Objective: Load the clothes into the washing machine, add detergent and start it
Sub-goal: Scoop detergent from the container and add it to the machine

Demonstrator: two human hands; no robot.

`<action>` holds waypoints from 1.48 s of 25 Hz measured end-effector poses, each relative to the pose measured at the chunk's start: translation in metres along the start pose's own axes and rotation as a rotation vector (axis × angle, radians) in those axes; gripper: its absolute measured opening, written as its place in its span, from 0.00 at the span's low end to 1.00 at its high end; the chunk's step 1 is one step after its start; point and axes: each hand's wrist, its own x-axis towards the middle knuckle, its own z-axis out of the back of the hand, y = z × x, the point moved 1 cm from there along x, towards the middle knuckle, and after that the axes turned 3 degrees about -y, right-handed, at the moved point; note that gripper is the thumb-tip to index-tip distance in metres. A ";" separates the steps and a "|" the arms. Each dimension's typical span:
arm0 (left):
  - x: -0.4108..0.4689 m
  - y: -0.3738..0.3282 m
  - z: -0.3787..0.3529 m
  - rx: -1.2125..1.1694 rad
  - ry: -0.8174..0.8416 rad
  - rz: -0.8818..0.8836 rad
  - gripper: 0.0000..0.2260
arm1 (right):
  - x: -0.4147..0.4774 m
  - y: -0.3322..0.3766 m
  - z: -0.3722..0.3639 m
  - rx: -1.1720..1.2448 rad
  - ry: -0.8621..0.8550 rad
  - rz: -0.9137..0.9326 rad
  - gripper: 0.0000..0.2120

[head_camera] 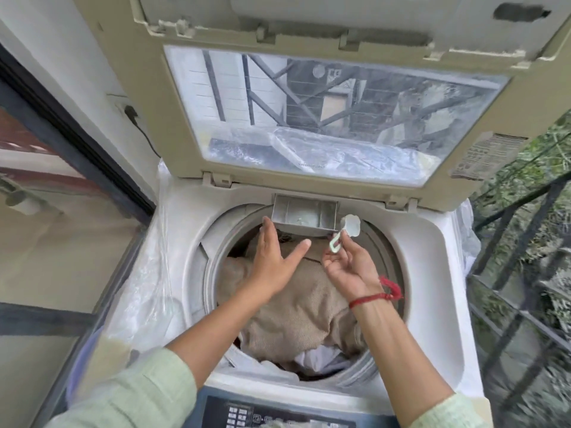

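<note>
The top-loading washing machine (429, 273) stands with its lid (315, 97) raised. Beige and white clothes (296, 313) fill the drum. At the drum's far rim the grey detergent drawer (304, 216) is pulled out. My left hand (275, 257) hovers flat over the drum, its fingertips at the drawer's left corner. My right hand (347, 267) pinches the handle of a small pale green scoop (343, 234), whose bowl sits at the drawer's right end.
The dark control panel (278, 412) lies at the machine's near edge. Clear plastic sheeting (148, 273) drapes the machine's left side. A glass door frame (77, 143) stands left, a black metal railing (519, 257) right. A plug and cable (136, 118) hang on the wall.
</note>
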 end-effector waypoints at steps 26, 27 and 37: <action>0.052 -0.040 -0.032 -0.271 -0.057 -0.010 0.52 | 0.021 -0.012 -0.023 0.029 0.210 0.073 0.05; 0.052 -0.035 -0.029 -0.228 -0.044 -0.020 0.52 | 0.020 -0.011 -0.021 0.017 0.205 0.077 0.04; -0.031 0.027 0.032 0.206 0.062 -0.232 0.24 | -0.049 -0.014 0.028 -0.528 0.087 0.071 0.07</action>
